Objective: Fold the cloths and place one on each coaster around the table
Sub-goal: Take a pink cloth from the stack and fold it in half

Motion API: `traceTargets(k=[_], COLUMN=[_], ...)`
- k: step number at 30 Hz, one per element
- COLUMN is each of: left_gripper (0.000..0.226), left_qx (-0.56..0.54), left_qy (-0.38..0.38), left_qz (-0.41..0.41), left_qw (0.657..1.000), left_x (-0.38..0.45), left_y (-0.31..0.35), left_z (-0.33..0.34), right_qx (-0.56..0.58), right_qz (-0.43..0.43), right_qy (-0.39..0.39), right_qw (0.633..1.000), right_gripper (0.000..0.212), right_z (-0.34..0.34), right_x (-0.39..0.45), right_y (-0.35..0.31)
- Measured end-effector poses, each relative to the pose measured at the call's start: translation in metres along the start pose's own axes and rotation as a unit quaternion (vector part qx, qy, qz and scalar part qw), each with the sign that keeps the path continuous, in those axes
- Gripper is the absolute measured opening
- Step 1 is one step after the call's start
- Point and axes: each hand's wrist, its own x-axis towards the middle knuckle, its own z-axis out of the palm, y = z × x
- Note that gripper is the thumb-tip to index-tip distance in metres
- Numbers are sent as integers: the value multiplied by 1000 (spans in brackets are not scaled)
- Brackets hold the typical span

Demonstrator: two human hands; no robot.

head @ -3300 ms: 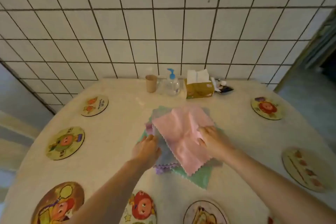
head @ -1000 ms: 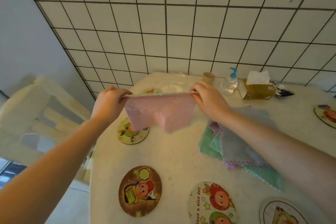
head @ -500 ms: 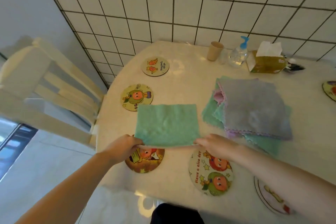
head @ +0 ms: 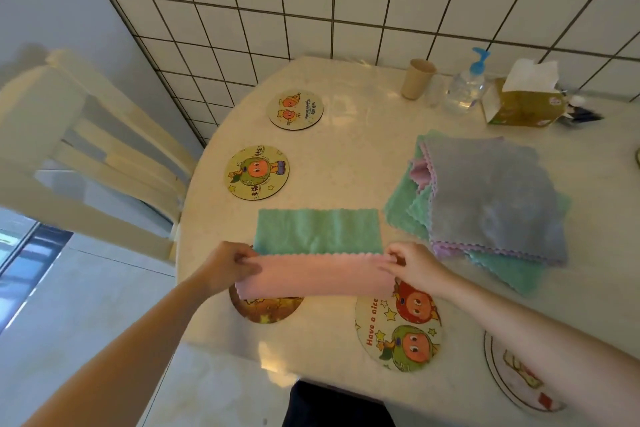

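Grip, left hand: your fingers are pinched tight on the left end of the cloth.
Grip, right hand: same deal, pinched shut on the right end of it.
Cloth: two-sided thing, pink near you and green on the far half, stretched flat between your hands at lower centre of the frame. The near pink part covers the top of the brown coaster.
Stack of cloths: right of centre, grey on top, with pink and green edges poking out underneath.
Other coasters: the "Have a nice" coaster sits just right of the brown one, and two more, the green-character coaster and the orange-character coaster, sit bare toward the upper left of the counter.
Back of counter: paper cup, pump bottle, tissue box, all by the tiled wall.
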Motion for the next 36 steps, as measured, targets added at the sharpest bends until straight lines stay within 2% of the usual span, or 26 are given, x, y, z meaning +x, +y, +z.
traceTargets(k=[2,5,12,16,25,29,33,36], left_gripper=[11,12,7,15,15,8,25,17], left_qx=[-94,-177,-200,-181,-130,-38,65,95], left_qy=[55,104,152,154,166,171,165,141], left_qz=[-32,-57,-93,-105,-110,-68,-11,5], left_qw=[993,977,963,966,971,982,984,985], left_x=[11,30,81,98,112,111,113,117], left_y=[7,17,18,11,1,9,10,8], left_z=[-2,-4,2,6,7,9,8,4], right_qx=[48,82,119,134,115,88,51,29], right_qz=[27,80,136,154,144,128,101,106], right_qy=[37,91,140,145,149,156,148,137], right_qw=[998,989,974,968,972,975,982,984], right_gripper=[18,17,16,19,15,12,24,17], right_z=[-4,-8,-9,-6,-6,-5,-4,-3], right_x=[17,41,86,98,106,111,117,124], right_y=[3,2,1,4,5,5,4,6])
